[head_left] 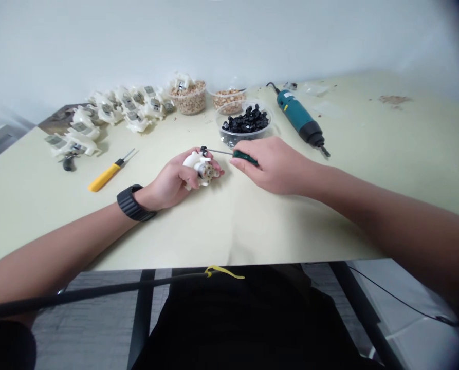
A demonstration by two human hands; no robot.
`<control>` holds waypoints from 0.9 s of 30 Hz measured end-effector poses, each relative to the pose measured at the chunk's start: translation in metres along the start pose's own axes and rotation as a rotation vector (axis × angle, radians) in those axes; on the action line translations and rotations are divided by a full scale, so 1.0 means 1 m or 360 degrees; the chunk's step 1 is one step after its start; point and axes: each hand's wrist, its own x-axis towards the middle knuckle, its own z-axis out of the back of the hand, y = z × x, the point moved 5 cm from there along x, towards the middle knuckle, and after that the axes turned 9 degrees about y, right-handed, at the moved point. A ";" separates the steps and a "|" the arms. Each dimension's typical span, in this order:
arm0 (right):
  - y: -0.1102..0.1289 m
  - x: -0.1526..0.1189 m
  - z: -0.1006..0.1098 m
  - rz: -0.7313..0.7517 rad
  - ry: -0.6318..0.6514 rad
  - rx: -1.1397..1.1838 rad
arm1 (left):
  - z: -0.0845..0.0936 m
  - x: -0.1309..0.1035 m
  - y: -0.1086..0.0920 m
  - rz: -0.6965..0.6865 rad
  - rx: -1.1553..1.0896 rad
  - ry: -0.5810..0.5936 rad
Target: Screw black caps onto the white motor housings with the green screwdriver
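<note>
One white part [191, 160], its black piece [203, 150] at a green screwdriver [245, 157], seemingly unfinished.
Leftmost, a heap of white parts [106, 112], too overlapped to count, done or waiting unclear; one yellow screwdriver [103, 178]; the left hand [171, 179] gripping the single part over the table [198, 231]; three tubs [229, 137]; the right hand [281, 165] closed around the green screwdriver; one power drill [296, 114].

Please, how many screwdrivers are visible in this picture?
2: a green-handled screwdriver in the right hand, and a yellow-handled screwdriver lying on the table, to the left of the left hand. Others may be hidden from view.
</note>
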 end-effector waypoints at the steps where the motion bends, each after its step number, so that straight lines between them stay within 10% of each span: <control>1: 0.000 0.000 0.000 0.0017 -0.0005 -0.0034 | 0.000 0.000 -0.001 -0.0001 0.0009 -0.0004; 27: 0.000 0.003 -0.005 -0.0025 0.0016 -0.0397 | 0.000 -0.001 -0.004 0.0091 0.0087 0.0070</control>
